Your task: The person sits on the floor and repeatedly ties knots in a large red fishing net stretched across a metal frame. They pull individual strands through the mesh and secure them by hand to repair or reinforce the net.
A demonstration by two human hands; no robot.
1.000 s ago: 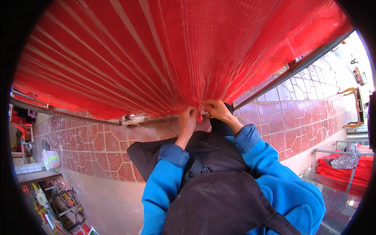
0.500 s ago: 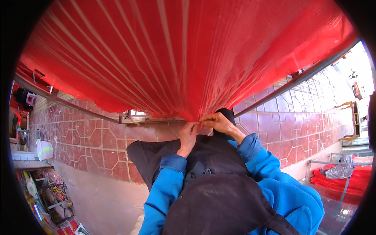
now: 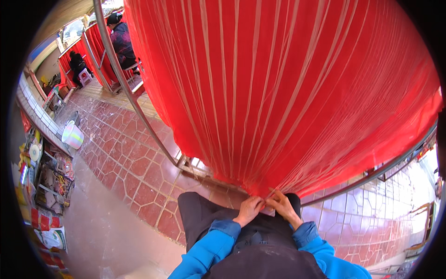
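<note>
A large red sheet of cloth [image 3: 241, 93] hangs before me, with many long pale threads or folds running down it. They draw together to a point at my lap. My left hand [image 3: 249, 209] is closed in a pinch at that gathered lower edge. Just beside it, my right hand [image 3: 283, 207] also has its fingers bent around the gathered edge, thumb and forefinger close together. The fingertips of the two hands nearly touch. Anything small between them, such as a needle, is too fine to make out. Dark clothing covers my knees [image 3: 197, 211] below.
A curved metal frame [image 3: 148, 123] borders the cloth on both sides. Tiled floor [image 3: 125, 153] spreads to the left. A pale bucket [image 3: 73, 135] and a cluttered shelf [image 3: 51, 181] stand there. Farther back, two people [image 3: 123, 42] sit by other red cloths [image 3: 95, 44].
The view has swung, so the hands and cloth appear lower and farther right, and the people at far left have come into sight. Both hands stay at the gathered edge.
</note>
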